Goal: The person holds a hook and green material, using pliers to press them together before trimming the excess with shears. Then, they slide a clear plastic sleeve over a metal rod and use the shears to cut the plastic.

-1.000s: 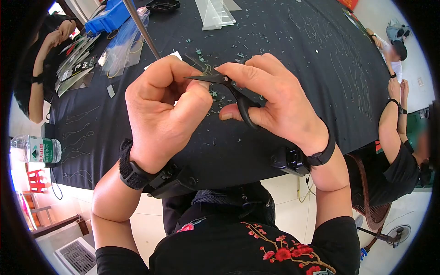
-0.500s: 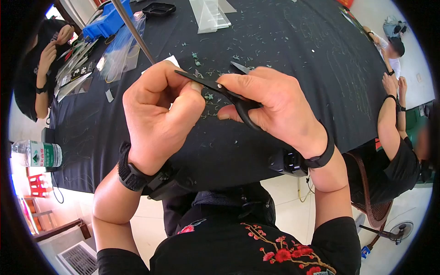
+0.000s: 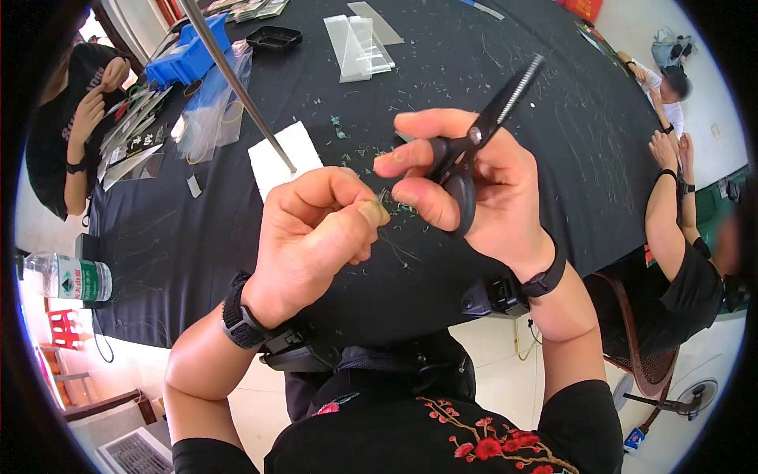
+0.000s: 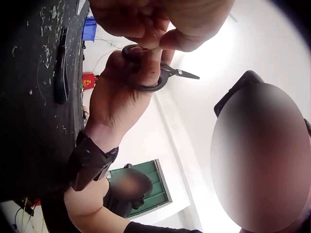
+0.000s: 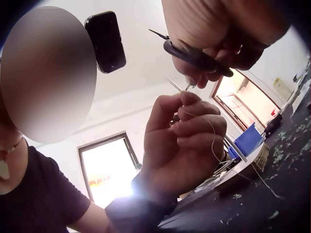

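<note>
In the head view my left hand (image 3: 316, 237) pinches a small greenish wisp (image 3: 385, 195) between thumb and index finger. From that hand a pale thread (image 5: 214, 141) trails down in the right wrist view. My right hand (image 3: 505, 189) holds black scissors (image 3: 476, 136) by their handle loops, blades pointing up and right, away from the left hand. Its thumb and a finger stand forward, close to the left fingertips. Behind the hands, a white block (image 3: 268, 162) lies under the foot of a metal rod (image 3: 237, 83).
Green scraps (image 3: 338, 126) and loose threads litter the black tablecloth (image 3: 584, 205). Clear plastic sheets (image 3: 355, 51), a black tray (image 3: 274, 38), and a blue bin (image 3: 185, 59) sit farther back. A water bottle (image 3: 83, 279) stands at left. Other people sit around the table.
The scissors have swung from pointing left across the left fingertips to pointing up and right. My left hand has shifted right and lower, uncovering the white block.
</note>
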A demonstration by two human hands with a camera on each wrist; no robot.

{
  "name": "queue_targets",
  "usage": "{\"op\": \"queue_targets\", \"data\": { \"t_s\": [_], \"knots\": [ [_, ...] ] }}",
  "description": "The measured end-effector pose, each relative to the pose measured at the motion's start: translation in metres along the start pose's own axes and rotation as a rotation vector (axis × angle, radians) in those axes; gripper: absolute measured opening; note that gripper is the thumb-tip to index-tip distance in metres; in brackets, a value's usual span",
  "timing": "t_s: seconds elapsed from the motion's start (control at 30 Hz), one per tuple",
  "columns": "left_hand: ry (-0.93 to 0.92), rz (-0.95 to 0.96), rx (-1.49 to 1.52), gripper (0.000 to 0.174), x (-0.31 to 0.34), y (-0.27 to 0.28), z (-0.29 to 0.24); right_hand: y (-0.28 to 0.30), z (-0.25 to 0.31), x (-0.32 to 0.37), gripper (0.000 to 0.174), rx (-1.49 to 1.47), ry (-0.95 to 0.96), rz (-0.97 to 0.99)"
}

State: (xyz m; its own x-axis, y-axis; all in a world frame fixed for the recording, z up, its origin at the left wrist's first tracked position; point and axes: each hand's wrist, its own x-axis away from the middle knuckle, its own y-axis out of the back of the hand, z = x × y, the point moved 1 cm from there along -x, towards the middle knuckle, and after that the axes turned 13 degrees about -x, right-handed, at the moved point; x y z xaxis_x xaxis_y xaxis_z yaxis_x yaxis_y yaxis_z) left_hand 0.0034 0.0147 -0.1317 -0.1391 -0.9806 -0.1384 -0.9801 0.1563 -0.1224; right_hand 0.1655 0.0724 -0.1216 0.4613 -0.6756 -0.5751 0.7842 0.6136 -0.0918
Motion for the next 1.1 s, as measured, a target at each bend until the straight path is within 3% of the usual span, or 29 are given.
{"op": "queue_targets", "data": {
  "t_s": [0.3,0.8,1.1],
  "knots": [
    [0.078,0.008,0.014,0.009,0.0,-0.001,-0.002,-0.001,0.003,0.002,0.035,-0.017,-0.027,0.044],
    [-0.004,0.021,0.063,0.009,0.001,-0.007,0.001,0.002,0.009,0.001,0.034,-0.132,-0.112,0.002],
    [0.048,0.022,0.061,0.011,-0.001,-0.003,0.004,0.002,0.007,0.002,0.034,-0.055,-0.057,0.035]
  ]
}}
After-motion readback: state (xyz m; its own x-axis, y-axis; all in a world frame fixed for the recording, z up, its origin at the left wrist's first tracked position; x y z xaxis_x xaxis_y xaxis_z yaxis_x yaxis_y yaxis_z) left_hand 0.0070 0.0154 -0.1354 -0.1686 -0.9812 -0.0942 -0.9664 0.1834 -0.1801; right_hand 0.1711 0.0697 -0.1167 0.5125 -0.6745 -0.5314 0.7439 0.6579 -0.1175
